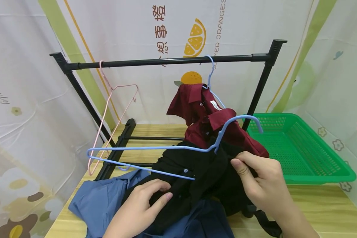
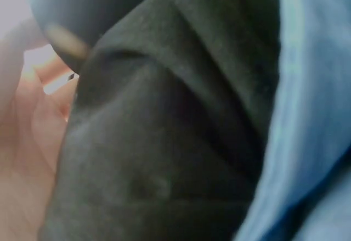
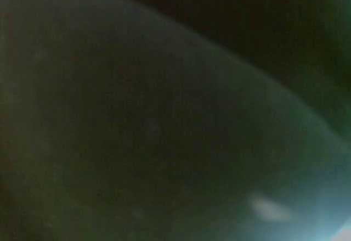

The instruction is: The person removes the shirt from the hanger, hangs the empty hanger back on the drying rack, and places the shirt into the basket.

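Observation:
A black buttoned shirt point(image 1: 178, 191) lies bunched between the two hands. One side of a blue hanger point(image 1: 154, 148) runs into the shirt near its collar; the other arm sticks out to the left, uncovered, its hook pointing up and right. My right hand point(image 1: 263, 185) pinches the shirt's cloth at the right, beside the hanger's neck. Lower left, my left hand point(image 1: 139, 206) holds the shirt's front between thumb and curled fingers. Black cloth point(image 2: 159, 142) fills much of the left wrist view, the hand partly behind it. Only blurred dark cloth point(image 3: 164, 115) shows in the right wrist view.
A black rack point(image 1: 166, 61) stands behind, bearing a bare pink hanger point(image 1: 107, 99) and a dark red shirt point(image 1: 196, 102) on another blue hanger. Blue garments point(image 1: 98, 201) lie under the black shirt. A green basket point(image 1: 318, 178) sits at right on the wooden table point(image 1: 318, 206).

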`<state>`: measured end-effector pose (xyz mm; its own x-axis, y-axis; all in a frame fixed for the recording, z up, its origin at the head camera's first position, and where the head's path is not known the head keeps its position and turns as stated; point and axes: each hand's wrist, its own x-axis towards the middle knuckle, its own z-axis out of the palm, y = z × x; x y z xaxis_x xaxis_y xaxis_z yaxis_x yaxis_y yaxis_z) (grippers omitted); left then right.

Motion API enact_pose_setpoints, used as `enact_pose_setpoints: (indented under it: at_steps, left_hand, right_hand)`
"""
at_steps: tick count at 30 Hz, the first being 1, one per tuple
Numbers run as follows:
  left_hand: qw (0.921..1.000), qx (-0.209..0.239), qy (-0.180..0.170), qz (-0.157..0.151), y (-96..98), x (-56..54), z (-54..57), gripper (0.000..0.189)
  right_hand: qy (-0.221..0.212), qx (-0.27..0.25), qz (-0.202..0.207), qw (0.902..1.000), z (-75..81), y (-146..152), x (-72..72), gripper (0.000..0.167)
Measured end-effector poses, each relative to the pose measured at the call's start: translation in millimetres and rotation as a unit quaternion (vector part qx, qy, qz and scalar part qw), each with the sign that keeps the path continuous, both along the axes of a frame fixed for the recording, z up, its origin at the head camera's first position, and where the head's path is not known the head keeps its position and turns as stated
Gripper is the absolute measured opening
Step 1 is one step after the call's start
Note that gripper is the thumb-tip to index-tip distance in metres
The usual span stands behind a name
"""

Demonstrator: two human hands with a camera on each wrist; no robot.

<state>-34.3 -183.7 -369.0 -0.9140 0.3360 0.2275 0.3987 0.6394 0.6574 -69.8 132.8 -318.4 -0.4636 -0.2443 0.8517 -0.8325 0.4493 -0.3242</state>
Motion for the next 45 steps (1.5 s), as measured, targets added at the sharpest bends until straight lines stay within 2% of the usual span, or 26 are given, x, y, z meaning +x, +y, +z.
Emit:
enact_pose_setpoints:
  at_steps: [3, 5, 9, 12, 14, 17, 18, 21, 24, 27, 30, 32, 35, 36, 37, 38, 39, 40, 42, 43, 45]
  left_hand:
    - [0.9999, -0.012, 0.008, -0.003, -2.2, 1.8, -0.5, 0.023]
    - [0.9989, -0.041, 0.02, 0.002, -3.0, 5.5, -0.1, 0.021]
    - [0.994, -0.086, 0.067, -0.013, -7.0, 17.8, 6.3, 0.017]
    - [0.9907, -0.047, 0.116, -0.054, -12.7, 25.2, 15.3, 0.013]
    - [0.9841, -0.005, 0.159, -0.081, -16.4, 27.8, 20.8, 0.019]
    - [0.9728, 0.033, 0.21, -0.093, -20.6, 29.2, 26.0, 0.03]
    - [0.9704, 0.038, 0.22, -0.092, -21.5, 29.4, 26.6, 0.032]
    - [0.9707, 0.037, 0.222, -0.083, -22.6, 30.1, 25.9, 0.033]
    - [0.9681, 0.04, 0.229, -0.093, -22.0, 29.0, 23.5, 0.033]
    - [0.9534, 0.072, 0.271, -0.11, -20.8, 26.7, 23.6, 0.028]
    - [0.9267, 0.14, 0.329, -0.115, -19.3, 25.0, 29.2, 0.019]
    - [0.9073, 0.195, 0.36, -0.099, -17.6, 24.7, 35.6, 0.012]
    - [0.8697, 0.261, 0.413, -0.072, -14.0, 19.4, 46.0, 0.006]
    - [0.8622, 0.266, 0.427, -0.061, -13.6, 17.4, 49.0, 0.007]
    - [0.8603, 0.26, 0.436, -0.045, -13.1, 15.7, 51.4, 0.009]
    - [0.8625, 0.247, 0.441, -0.031, -13.0, 13.9, 53.4, 0.01]
    - [0.8713, 0.226, 0.435, -0.018, -13.2, 12.5, 54.8, 0.009]
    - [0.8842, 0.198, 0.423, -0.005, -13.7, 11.8, 55.6, 0.006]
    - [0.9155, 0.117, 0.384, 0.02, -13.9, 12.4, 55.2, 0.007]
    - [0.9271, 0.077, 0.366, 0.027, -13.1, 12.3, 54.4, 0.01]
    - [0.9397, 0.008, 0.341, 0.026, -10.9, 11.6, 51.8, 0.015]
  right_hand:
    - [-0.006, 0.014, 0.0, 0.9999, -0.3, 0, 0.3, 0.032]
    - [-0.015, 0.026, 0.001, 0.9995, -1.0, 1, 0.4, 0.033]
    - [-0.019, 0.049, -0.003, 0.9986, -2.6, 4, -2.0, 0.035]
    - [-0.011, 0.058, -0.007, 0.9982, -3.9, 7, -4.4, 0.037]
    - [-0.013, 0.061, -0.012, 0.998, -5.1, 9, -4.8, 0.038]
    - [-0.025, 0.065, -0.01, 0.9975, -7.0, 10, -4.8, 0.036]
    - [-0.028, 0.065, -0.007, 0.9974, -7.5, 10, -4.9, 0.036]
    - [-0.032, 0.066, 0.001, 0.9973, -8.5, 10, -5.2, 0.034]
    - [-0.03, 0.067, -0.002, 0.9973, -8.7, 10, -5.4, 0.035]
    - [-0.027, 0.067, -0.005, 0.9974, -8.2, 10, -5.2, 0.037]
    - [-0.026, 0.067, -0.003, 0.9974, -7.3, 11, -4.9, 0.036]
    - [-0.025, 0.068, 0.002, 0.9974, -7.4, 11, -5.3, 0.036]
    - [-0.026, 0.073, 0.021, 0.9968, -8.0, 10, -6.4, 0.034]
    - [-0.024, 0.076, 0.029, 0.9964, -8.4, 10, -6.9, 0.033]
    - [-0.023, 0.079, 0.038, 0.9959, -8.9, 10, -7.4, 0.032]
    - [-0.024, 0.081, 0.047, 0.9953, -9.4, 10, -7.6, 0.031]
    - [-0.024, 0.084, 0.055, 0.9947, -9.8, 9, -7.7, 0.029]
    - [-0.023, 0.087, 0.06, 0.9942, -10.4, 9, -7.8, 0.029]
    - [-0.023, 0.091, 0.067, 0.9933, -11.4, 8, -7.6, 0.028]
    - [-0.024, 0.093, 0.069, 0.993, -11.8, 8, -7.4, 0.028]
    - [-0.026, 0.097, 0.073, 0.9923, -12.5, 7, -7.3, 0.027]
